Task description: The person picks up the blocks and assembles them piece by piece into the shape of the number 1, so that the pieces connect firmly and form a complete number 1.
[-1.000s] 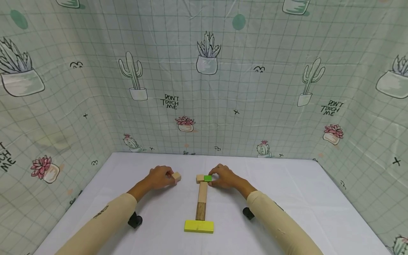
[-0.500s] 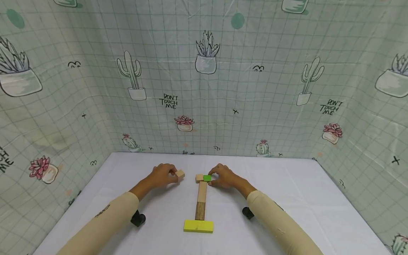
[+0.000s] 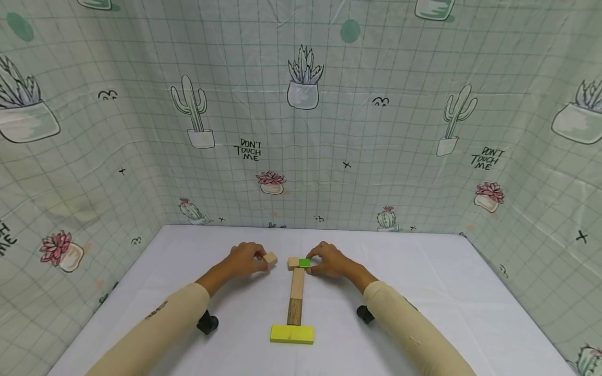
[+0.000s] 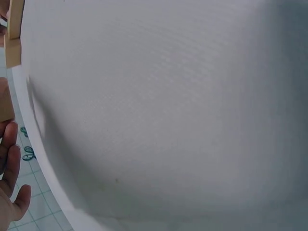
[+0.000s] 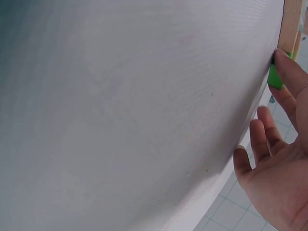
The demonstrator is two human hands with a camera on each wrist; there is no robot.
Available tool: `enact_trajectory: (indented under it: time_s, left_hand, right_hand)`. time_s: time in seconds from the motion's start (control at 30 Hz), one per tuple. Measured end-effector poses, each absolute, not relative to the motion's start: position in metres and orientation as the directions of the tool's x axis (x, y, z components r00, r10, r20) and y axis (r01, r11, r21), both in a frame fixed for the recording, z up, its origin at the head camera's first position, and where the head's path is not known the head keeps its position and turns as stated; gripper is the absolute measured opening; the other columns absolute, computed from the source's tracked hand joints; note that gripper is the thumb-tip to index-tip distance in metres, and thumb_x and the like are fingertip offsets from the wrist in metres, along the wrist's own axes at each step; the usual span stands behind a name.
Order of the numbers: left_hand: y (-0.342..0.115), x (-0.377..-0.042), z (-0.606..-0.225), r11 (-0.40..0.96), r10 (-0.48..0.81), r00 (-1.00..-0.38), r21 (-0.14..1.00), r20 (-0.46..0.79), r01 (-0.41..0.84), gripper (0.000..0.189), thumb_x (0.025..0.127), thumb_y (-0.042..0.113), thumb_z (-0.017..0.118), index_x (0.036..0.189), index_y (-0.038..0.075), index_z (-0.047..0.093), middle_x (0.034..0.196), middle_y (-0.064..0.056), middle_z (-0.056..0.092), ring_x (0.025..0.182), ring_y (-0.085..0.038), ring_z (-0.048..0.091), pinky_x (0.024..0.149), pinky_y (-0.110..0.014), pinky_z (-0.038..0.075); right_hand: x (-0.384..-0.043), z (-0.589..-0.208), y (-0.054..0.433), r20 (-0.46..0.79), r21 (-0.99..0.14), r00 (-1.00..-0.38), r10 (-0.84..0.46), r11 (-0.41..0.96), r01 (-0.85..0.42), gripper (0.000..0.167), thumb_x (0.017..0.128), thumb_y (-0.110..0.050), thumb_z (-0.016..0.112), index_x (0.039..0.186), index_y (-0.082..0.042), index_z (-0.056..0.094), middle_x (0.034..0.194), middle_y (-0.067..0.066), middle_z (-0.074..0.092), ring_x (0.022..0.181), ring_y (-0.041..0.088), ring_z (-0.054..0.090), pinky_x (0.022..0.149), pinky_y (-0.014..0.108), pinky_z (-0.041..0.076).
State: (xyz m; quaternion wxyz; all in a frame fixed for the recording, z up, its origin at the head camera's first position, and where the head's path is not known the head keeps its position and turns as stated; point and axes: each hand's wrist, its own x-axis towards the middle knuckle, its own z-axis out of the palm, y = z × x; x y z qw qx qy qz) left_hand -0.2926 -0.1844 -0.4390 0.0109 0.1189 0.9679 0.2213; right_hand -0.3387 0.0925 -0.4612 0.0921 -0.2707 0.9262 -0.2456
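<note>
In the head view my left hand (image 3: 245, 259) pinches a small plain wooden cube (image 3: 270, 258), tilted, just left of the row of blocks. Beside it on the table sits a second plain cube (image 3: 293, 263), its right side against a green cube (image 3: 304, 263). My right hand (image 3: 327, 260) pinches the green cube between thumb and finger; the right wrist view shows the green cube (image 5: 275, 76) at those fingertips. Below the pair runs a light wooden block (image 3: 297, 283), then a darker brown block (image 3: 294, 312), ending at a yellow block (image 3: 292, 334) laid crosswise.
A white cloth covers the table (image 3: 400, 292). Behind it and at both sides hangs a grid-patterned curtain (image 3: 348, 130) with cactus drawings. Black wrist devices show under the left forearm (image 3: 207, 323) and right forearm (image 3: 365, 314).
My left hand has moved right with the wooden cube, closing on the cube pair. My right hand stays at the green cube, and the other blocks keep their places.
</note>
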Motion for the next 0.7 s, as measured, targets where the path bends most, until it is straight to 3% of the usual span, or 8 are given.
enact_trajectory:
  time_s: [0.7]
  left_hand:
    - [-0.169, -0.294, -0.439, 0.869, 0.275, -0.961, 0.424, 0.018, 0.257, 0.026, 0.084, 0.030, 0.079, 0.099, 0.010, 0.073, 0.091, 0.004, 0.070, 0.089, -0.015, 0.059, 0.084, -0.043, 0.037]
  right_hand:
    - [-0.342, -0.466, 0.095, -0.033, -0.505, -0.828, -0.560, 0.724, -0.470, 0.032, 0.088, -0.031, 0.078, 0.117, -0.018, 0.072, 0.123, 0.007, 0.058, 0.123, 0.030, 0.050, 0.105, 0.052, 0.041]
